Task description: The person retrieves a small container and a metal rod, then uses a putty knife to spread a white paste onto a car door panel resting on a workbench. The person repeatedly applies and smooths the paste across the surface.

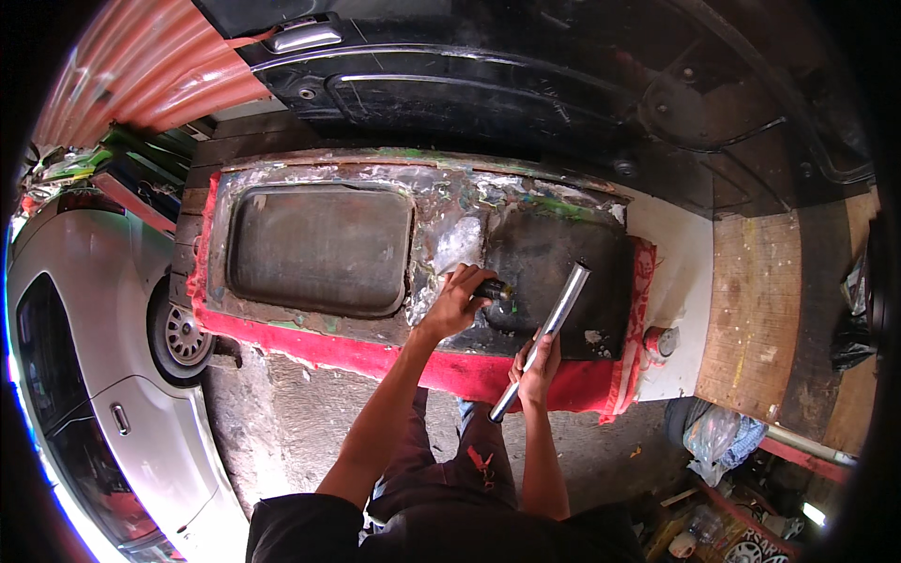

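Observation:
My right hand point(538, 372) is closed round a shiny metal tube point(566, 302), held at a slant with its upper end away from me. To the left of it, my left hand point(454, 306) grips a short dark cylindrical object point(495, 290) with a brownish end; I cannot make out its kind. Both hands are over the near side of a paint-spattered workbench top point(449, 202), the left near a whitish patch point(459, 241). Two dark rounded-rectangle panels are in that top, a left one point(319, 249) and a right one point(540, 249).
Red cloth point(328, 349) hangs along the bench's near edge. A small can point(661, 342) stands at its right on a white surface. Behind rises a large black vehicle panel point(488, 103). A silver car point(94, 310) is on the left, and wooden boards point(751, 310) lie right.

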Motion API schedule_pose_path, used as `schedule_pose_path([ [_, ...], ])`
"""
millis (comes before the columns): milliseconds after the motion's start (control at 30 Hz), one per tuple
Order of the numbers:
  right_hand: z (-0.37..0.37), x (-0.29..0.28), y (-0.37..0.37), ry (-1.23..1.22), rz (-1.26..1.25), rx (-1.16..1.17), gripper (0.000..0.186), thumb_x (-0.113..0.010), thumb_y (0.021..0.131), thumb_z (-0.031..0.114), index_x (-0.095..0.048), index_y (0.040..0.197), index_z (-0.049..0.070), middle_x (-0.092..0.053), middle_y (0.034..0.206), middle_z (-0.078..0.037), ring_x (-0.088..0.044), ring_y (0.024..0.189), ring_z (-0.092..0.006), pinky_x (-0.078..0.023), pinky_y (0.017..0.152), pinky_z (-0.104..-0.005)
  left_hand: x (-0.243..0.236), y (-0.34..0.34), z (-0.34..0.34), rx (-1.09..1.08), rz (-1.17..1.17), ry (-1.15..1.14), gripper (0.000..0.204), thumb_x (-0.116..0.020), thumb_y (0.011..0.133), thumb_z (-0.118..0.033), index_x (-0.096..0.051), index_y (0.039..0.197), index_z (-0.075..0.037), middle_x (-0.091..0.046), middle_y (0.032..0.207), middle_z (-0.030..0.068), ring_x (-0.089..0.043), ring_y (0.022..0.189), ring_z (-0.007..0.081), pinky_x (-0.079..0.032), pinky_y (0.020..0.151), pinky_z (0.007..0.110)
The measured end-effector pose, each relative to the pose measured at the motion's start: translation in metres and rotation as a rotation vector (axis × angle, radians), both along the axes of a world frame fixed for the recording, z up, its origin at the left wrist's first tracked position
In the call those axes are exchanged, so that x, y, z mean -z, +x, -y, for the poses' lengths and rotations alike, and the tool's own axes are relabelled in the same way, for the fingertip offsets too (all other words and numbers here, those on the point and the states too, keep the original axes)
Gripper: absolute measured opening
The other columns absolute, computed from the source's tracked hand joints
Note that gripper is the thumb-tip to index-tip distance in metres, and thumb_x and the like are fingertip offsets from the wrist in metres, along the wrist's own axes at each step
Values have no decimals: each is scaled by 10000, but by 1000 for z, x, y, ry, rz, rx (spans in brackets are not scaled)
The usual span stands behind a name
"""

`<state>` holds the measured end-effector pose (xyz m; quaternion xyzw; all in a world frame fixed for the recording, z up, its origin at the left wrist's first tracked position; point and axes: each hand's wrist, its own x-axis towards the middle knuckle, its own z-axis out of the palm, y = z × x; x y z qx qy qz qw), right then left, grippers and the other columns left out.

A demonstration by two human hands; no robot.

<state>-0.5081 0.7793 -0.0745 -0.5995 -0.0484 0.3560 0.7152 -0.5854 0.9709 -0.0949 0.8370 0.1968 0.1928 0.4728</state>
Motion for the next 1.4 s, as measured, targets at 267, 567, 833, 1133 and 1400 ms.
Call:
schedule_pose_path([
  [267, 3, -8, 2, 11, 11, -32, 424, -481, 963, 534, -415, 987, 116, -422, 617, 5, -424, 401, -61, -302, 309, -213, 3, 0, -4, -21, 62, -46, 401, -694, 795, -104, -569, 1175, -70, -582, 1034, 99, -497, 1011, 325, -350, 936, 435],
  [567, -4, -28, 3, 50, 77, 30, 450, -484, 958, 541, -405, 1006, 100, -405, 619, 5, -422, 411, -62, -322, 325, -215, 3, -1, -5, -31, 61, -75, 395, -692, 796, -104, -575, 1173, -77, -583, 1038, 98, -496, 1026, 323, -341, 948, 425],
  [833, 2, -19, 7, 10, 98, -32, 452, -495, 956, 532, -408, 1011, 92, -402, 599, 5, -420, 408, -62, -323, 328, -216, 9, -3, -7, -54, 116, -86, 387, -693, 787, -68, -586, 1159, -72, -583, 1045, 99, -494, 1016, 322, -341, 944, 424],
  [1133, -20, 25, -16, -239, 84, -207, 323, -496, 992, 406, -470, 963, 85, -434, 513, 15, -418, 368, -75, -319, 312, -247, 12, 1, -6, -60, 117, -82, 398, -702, 777, -78, -589, 1159, -78, -586, 1031, 99, -496, 1014, 320, -341, 936, 426],
  [1400, -12, 11, -9, 79, 20, 290, 447, -465, 963, 544, -401, 1008, 104, -386, 565, -17, -388, 372, -92, -321, 300, -242, 4, -1, -4, -68, 74, -29, 398, -724, 775, -116, -596, 1146, -52, -594, 1017, 101, -500, 979, 315, -373, 910, 405],
])
